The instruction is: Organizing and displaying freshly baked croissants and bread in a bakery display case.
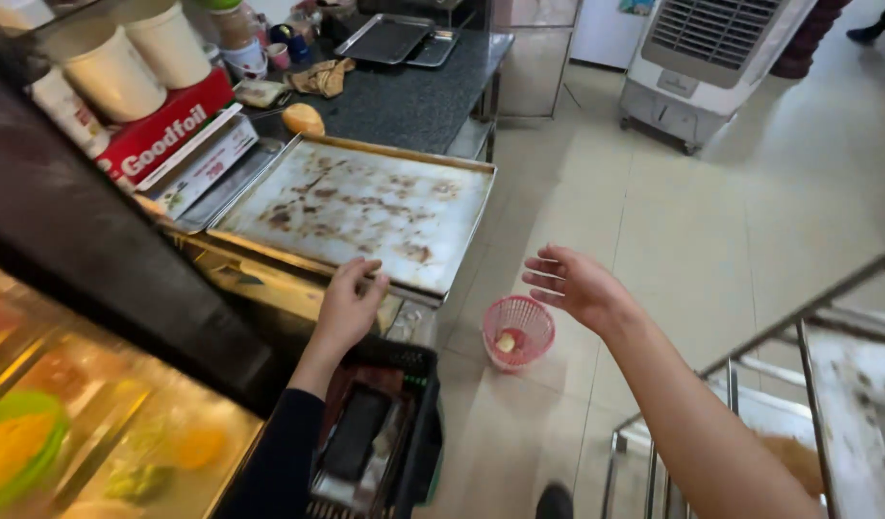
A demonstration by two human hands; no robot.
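A large stained metal baking tray lies on the dark counter, its near edge hanging past the counter's front. My left hand grips that near edge, fingers curled over the rim. My right hand hovers in the air to the right of the tray, fingers spread, holding nothing. It is above the tiled floor and just above a small pink basket.
A dark crate with a black item stands below my left arm. A metal rack is at the right. White tubs, a red foil box, a bun and smaller trays sit on the counter. An air cooler stands behind.
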